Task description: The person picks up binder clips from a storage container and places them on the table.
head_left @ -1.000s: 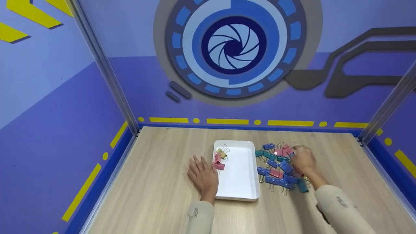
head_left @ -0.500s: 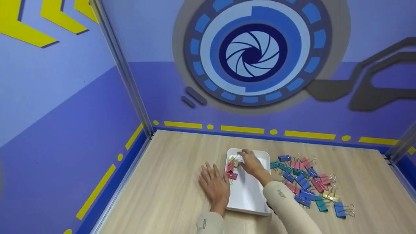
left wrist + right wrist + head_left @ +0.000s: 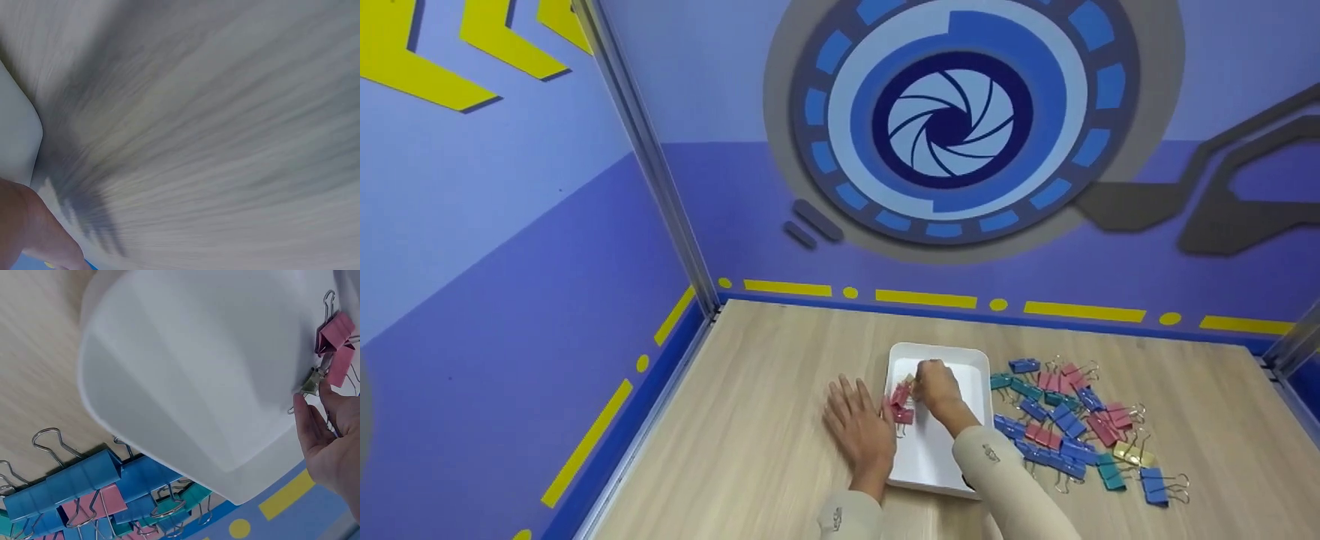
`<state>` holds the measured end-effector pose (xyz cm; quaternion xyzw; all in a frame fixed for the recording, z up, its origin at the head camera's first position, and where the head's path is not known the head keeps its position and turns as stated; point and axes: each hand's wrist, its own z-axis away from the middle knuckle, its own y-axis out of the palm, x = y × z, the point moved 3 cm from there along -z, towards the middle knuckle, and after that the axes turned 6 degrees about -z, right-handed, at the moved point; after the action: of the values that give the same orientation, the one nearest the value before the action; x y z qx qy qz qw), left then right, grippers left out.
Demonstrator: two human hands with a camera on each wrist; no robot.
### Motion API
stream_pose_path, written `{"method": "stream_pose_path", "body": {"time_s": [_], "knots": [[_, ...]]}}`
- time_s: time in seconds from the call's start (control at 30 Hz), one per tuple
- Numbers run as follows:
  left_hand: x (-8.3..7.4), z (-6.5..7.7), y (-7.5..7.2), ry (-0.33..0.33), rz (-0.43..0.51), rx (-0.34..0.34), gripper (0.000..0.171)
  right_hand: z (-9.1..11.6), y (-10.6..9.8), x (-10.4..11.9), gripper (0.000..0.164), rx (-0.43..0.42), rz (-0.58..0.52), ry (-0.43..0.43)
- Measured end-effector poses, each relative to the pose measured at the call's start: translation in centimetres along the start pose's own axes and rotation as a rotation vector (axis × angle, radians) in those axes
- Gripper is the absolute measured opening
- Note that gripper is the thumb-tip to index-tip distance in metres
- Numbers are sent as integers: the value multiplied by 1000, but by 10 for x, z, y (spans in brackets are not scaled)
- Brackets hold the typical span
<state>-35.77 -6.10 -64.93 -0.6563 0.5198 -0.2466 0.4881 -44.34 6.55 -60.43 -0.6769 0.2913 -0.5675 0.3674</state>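
My left hand (image 3: 861, 431) lies flat on the table with fingers spread, its thumb against the left side of a white tray (image 3: 934, 457). Over the tray, my right hand (image 3: 939, 386) points down with bent fingers. In the right wrist view, thumb and fingertips pinch a small yellow binder clip (image 3: 311, 382), partly covered by them. Two pink binder clips (image 3: 338, 329) lie right beside it along the tray's left wall. To the right of the tray spreads a loose pile of blue (image 3: 1067, 421), green (image 3: 1110, 472), pink (image 3: 1102, 428) and yellow binder clips.
The wooden table (image 3: 765, 390) meets a purple-blue printed wall (image 3: 720, 202) at its back and left, with a metal corner post (image 3: 660, 172). Several clips sit close to the tray's right rim, their wire handles sticking out.
My right hand has gone from the pile at the right into the tray, then slightly lower beside the clips there. The head view has turned left. My left hand stays by the tray.
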Motion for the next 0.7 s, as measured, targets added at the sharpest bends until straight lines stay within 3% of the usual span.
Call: {"method": "stream_pose_path", "body": {"time_s": [0.13, 0.23, 0.37, 0.47, 0.6, 0.7], "knots": [[0, 2, 3, 0, -4, -13, 63, 3, -9, -5, 23, 24, 37, 40], [0, 3, 4, 3, -12, -3, 64, 7, -20, -12, 33, 92, 94, 75], [-1, 2, 2, 0, -4, 32, 65, 14, -35, -26, 17, 224, 162, 116], [-2, 2, 1, -2, 6, 60, 65, 17, -42, -37, 22, 318, 175, 170], [-3, 5, 2, -4, 23, 74, 65, 28, -48, -42, 33, 382, 200, 209], [-6, 5, 2, -6, 47, 77, 65, 37, -52, -39, 28, 394, 222, 189]]}}
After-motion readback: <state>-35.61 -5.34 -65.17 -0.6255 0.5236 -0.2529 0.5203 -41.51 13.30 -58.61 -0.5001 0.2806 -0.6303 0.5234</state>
